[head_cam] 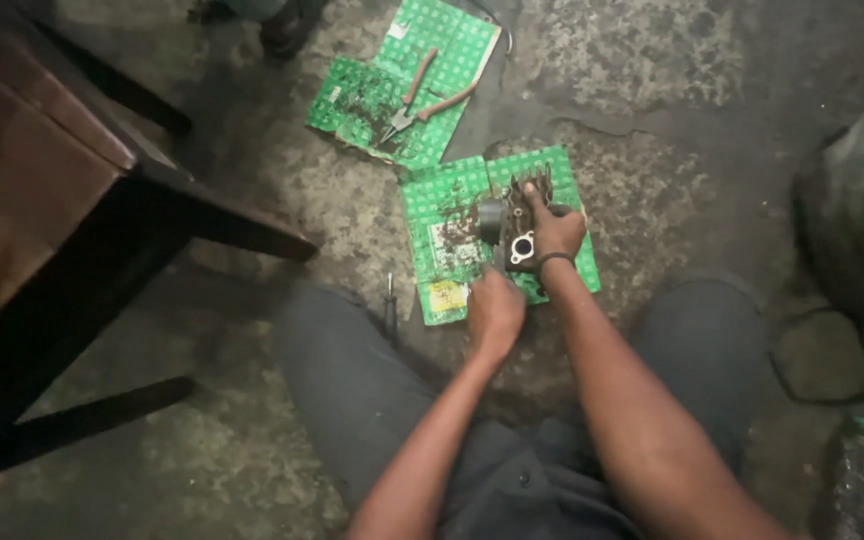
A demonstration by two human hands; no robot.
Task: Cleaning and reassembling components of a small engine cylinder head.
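A: Which packaging is lying on the floor?

B: Two flattened green cartons (407, 85) are lying there, printed with a white grid pattern. The far one is sitting toward the top of the view, carrying pliers (422, 100).

A: And the near carton (452, 235)?

B: It is spreading under the right hand (555, 232), showing a pale panel at its middle and a yellow label (445, 296) at its lower left corner.
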